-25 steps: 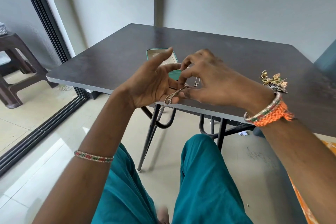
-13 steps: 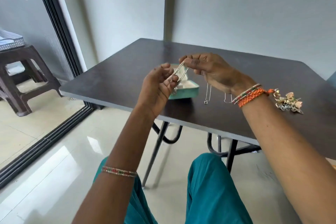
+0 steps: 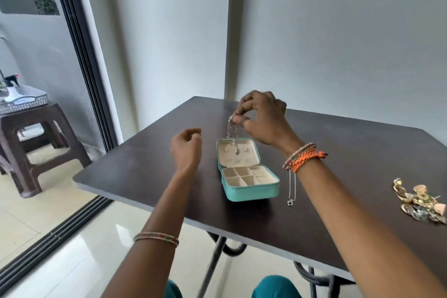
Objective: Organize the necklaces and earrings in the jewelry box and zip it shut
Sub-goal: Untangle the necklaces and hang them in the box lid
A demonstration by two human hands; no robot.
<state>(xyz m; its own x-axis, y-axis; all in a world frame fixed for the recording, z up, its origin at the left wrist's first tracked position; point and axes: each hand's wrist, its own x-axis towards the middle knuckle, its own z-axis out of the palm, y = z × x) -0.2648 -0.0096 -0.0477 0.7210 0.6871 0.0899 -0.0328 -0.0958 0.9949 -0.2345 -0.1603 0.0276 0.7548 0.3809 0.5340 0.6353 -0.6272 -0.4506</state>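
Early stage. Right hand (image 3: pixel 262 120) pinches a silver necklace (image 3: pixel 231 134), dangling over the open jewelry box (image 3: pixel 246 176) near the desk (image 3: pixel 145 167) front edge. Left hand (image 3: pixel 186 149) loosely curled, empty. Second necklace (image 3: pixel 291 187) and earrings pile (image 3: pixel 420 201) unpacked; compartments look empty, zip undone.

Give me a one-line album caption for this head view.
Right hand dangles a silver necklace over the open teal jewelry box; left hand hovers empty.

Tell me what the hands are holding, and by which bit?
The right hand pinches a thin silver necklace at its top, so the chain and pendant dangle over the open jewelry box. The left hand holds nothing.
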